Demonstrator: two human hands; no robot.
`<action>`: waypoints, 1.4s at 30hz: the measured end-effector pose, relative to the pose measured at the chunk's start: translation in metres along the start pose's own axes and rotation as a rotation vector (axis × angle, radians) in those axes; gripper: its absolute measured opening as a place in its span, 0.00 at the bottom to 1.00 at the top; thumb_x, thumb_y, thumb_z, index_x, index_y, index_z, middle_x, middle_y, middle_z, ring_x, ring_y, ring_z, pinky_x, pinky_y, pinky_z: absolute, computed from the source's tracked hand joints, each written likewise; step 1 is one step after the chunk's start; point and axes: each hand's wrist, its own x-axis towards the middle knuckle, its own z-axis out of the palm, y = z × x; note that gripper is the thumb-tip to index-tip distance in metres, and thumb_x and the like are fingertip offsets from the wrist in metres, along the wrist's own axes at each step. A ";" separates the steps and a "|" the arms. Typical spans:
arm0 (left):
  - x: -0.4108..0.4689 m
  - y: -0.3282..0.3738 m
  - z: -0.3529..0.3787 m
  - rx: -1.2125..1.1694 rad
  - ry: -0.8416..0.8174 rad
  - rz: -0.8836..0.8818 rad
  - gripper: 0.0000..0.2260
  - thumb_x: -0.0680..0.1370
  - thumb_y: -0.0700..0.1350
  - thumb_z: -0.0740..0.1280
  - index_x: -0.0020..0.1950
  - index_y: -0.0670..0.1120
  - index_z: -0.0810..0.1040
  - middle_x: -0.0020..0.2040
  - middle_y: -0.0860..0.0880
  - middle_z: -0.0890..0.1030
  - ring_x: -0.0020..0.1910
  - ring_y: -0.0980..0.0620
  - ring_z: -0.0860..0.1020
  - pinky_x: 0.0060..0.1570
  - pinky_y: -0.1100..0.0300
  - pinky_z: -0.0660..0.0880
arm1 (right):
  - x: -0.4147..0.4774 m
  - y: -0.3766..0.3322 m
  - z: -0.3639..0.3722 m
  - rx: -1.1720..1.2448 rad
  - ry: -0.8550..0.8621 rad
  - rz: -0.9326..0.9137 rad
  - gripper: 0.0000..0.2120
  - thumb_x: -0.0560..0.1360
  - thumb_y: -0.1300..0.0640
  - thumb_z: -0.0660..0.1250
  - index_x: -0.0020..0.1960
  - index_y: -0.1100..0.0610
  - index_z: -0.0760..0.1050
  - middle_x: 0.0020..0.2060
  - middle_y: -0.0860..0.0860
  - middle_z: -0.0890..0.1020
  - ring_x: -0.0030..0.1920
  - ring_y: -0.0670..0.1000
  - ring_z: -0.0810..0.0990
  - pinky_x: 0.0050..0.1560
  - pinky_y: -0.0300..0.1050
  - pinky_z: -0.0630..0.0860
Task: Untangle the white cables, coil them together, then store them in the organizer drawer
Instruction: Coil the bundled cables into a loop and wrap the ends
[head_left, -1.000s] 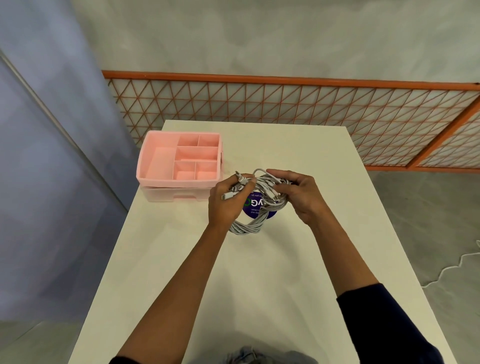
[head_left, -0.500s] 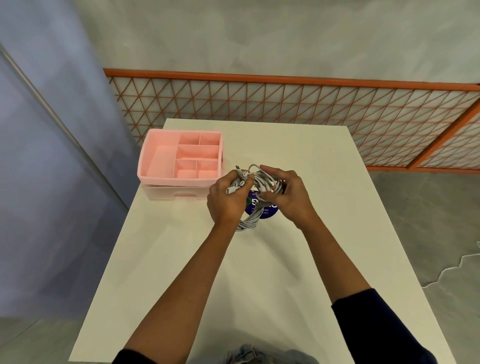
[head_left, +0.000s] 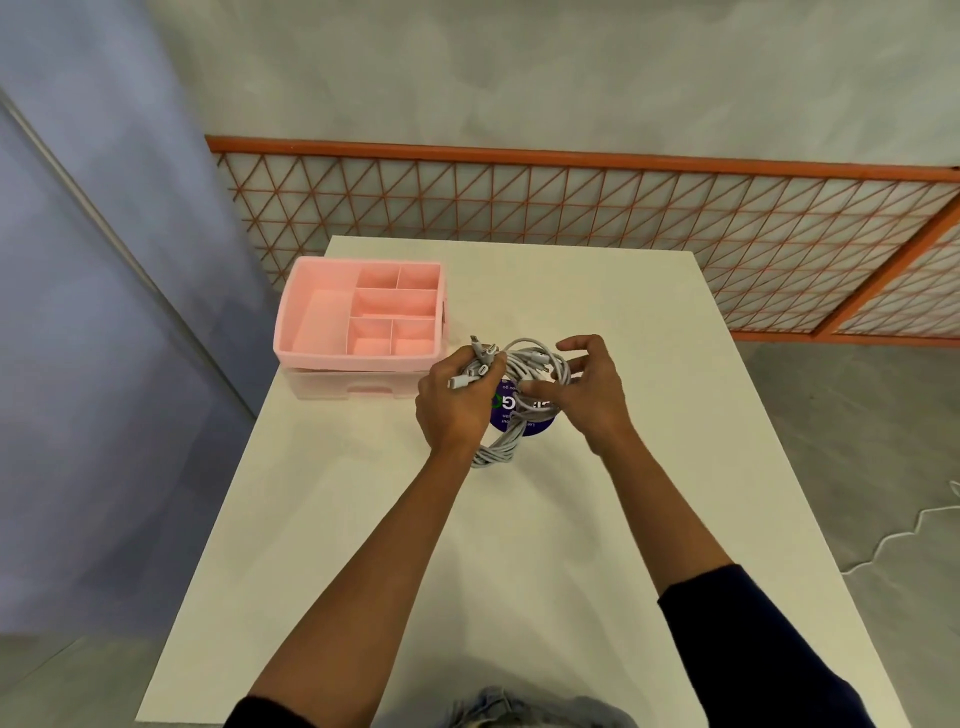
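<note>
- Coiling step: my left grip (head_left: 454, 405) clenched the cables (head_left: 524, 353) near their plugs, while my right grip (head_left: 592, 389) lay spread, fingers loose against the loops.
- Next, I judged, the drawer (head_left: 363, 387) needed opening.

Here's the white rectangular table (head_left: 363, 545), running away from the person toward the orange lattice fence panel (head_left: 571, 208) just behind its far edge. Near the far left corner sits the pink plastic compartment organizer (head_left: 311, 358), stacked on the translucent drawer (head_left: 363, 388), whose front faces the person. Just right of it, over the middle of the table, the coiled bundle of white cables (head_left: 530, 358) sits between two hands: the left hand (head_left: 452, 410) on its left side, plug ends poking out on top, the right hand (head_left: 592, 395) on its right. Beneath the coil, on the table, lies a round purple sticker (head_left: 505, 418), partly hidden.
</note>
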 end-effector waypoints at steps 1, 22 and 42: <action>-0.002 0.001 0.002 0.027 0.005 0.028 0.14 0.69 0.60 0.73 0.51 0.57 0.84 0.50 0.54 0.84 0.54 0.51 0.78 0.55 0.51 0.76 | -0.001 0.001 0.005 -0.029 0.072 -0.022 0.29 0.62 0.60 0.80 0.58 0.56 0.70 0.40 0.49 0.76 0.37 0.45 0.77 0.36 0.36 0.74; -0.002 -0.022 -0.007 0.038 -0.194 0.491 0.10 0.73 0.52 0.69 0.53 0.54 0.83 0.47 0.56 0.84 0.45 0.55 0.81 0.44 0.51 0.77 | 0.020 -0.032 -0.017 0.356 -0.114 0.416 0.13 0.69 0.73 0.70 0.42 0.58 0.73 0.34 0.54 0.77 0.32 0.49 0.75 0.27 0.36 0.74; 0.000 -0.018 -0.020 0.106 -0.295 0.618 0.09 0.72 0.46 0.72 0.52 0.53 0.83 0.45 0.56 0.83 0.43 0.57 0.81 0.40 0.54 0.76 | 0.024 -0.020 -0.022 0.115 -0.129 0.303 0.17 0.67 0.78 0.68 0.51 0.63 0.76 0.34 0.56 0.78 0.27 0.47 0.77 0.28 0.38 0.75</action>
